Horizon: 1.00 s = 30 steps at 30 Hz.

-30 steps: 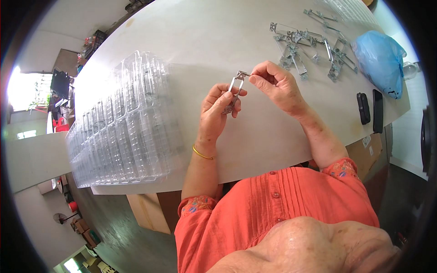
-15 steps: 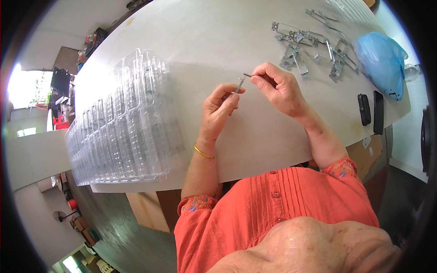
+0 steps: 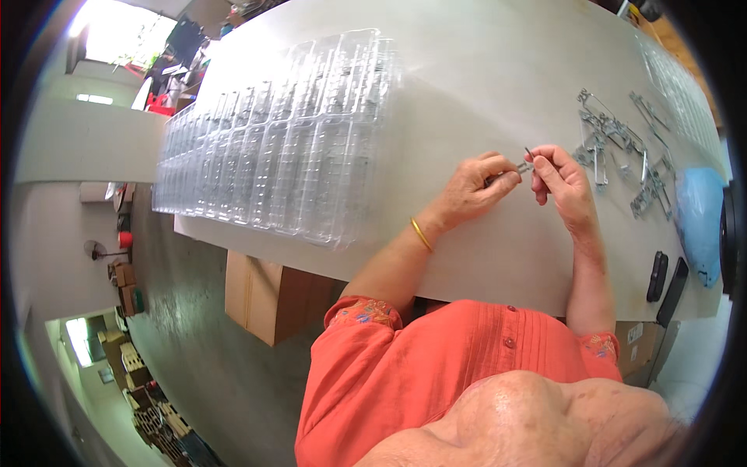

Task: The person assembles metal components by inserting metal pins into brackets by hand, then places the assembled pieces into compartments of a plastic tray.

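Note:
Over the pale table [image 3: 459, 86], my left hand [image 3: 482, 185], with a gold bangle at the wrist, is closed on a small slim metal part [image 3: 523, 166] that points toward my other hand. Close beside it on the right, my right hand [image 3: 566, 187] pinches a thin dark rod [image 3: 528, 152] between thumb and fingers. The two pieces lie close together at the fingertips; whether they touch I cannot tell. Just right of my hands is a loose heap of thin metal brackets and bent rods [image 3: 622, 136].
Clear plastic blister trays [image 3: 311, 124] cover the table's left part. To the right lie a blue plastic bag [image 3: 699, 226], a black case [image 3: 657, 276] and a flat dark object [image 3: 673, 292]. More clear plastic [image 3: 681, 93] sits at the far right. A cardboard box [image 3: 253, 296] stands below the table.
The view has turned, so the whole scene sits differently in it. My hands have come closer together, the left one now lying more sideways. Each still holds its piece.

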Available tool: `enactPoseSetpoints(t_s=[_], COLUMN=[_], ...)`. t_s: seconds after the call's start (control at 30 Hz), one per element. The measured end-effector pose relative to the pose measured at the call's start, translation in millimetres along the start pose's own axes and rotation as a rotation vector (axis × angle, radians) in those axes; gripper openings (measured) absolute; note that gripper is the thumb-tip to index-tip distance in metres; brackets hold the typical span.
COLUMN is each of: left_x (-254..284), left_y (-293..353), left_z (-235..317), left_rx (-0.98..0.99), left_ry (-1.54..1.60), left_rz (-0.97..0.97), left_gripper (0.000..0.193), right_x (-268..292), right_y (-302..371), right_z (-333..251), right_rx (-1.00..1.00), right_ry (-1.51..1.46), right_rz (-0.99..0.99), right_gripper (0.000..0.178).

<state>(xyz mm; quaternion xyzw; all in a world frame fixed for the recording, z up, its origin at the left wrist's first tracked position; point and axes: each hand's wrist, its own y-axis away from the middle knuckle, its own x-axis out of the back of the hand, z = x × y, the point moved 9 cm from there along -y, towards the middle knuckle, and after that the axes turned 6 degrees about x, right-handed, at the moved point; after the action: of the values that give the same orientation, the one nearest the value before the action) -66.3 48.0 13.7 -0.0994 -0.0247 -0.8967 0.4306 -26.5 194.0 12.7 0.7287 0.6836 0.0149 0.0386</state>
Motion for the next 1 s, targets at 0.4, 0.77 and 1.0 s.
enactPoseSetpoints(t_s=[0.4, 0.77, 1.0], left_x=[-8.0, 10.5, 14.5], left_y=[5.9, -3.4, -2.2], left_z=[19.0, -15.2, -18.3], left_rx=[-0.229, 0.194, 0.189], left_ry=[-0.215, 0.589, 0.638], left_rz=[0.039, 0.047, 0.117], left_gripper=[0.011, 0.024, 0.023], right_x=[16.5, 22.2, 3.5], right_y=[1.2, 5.6, 6.2], right_z=[-4.4, -16.9, -20.1], right_rx=[0.172, 0.161, 0.199], right_ry=[0.159, 0.125, 0.178], right_rz=[0.177, 0.264, 0.163], right_gripper=[0.009, 0.013, 0.011])
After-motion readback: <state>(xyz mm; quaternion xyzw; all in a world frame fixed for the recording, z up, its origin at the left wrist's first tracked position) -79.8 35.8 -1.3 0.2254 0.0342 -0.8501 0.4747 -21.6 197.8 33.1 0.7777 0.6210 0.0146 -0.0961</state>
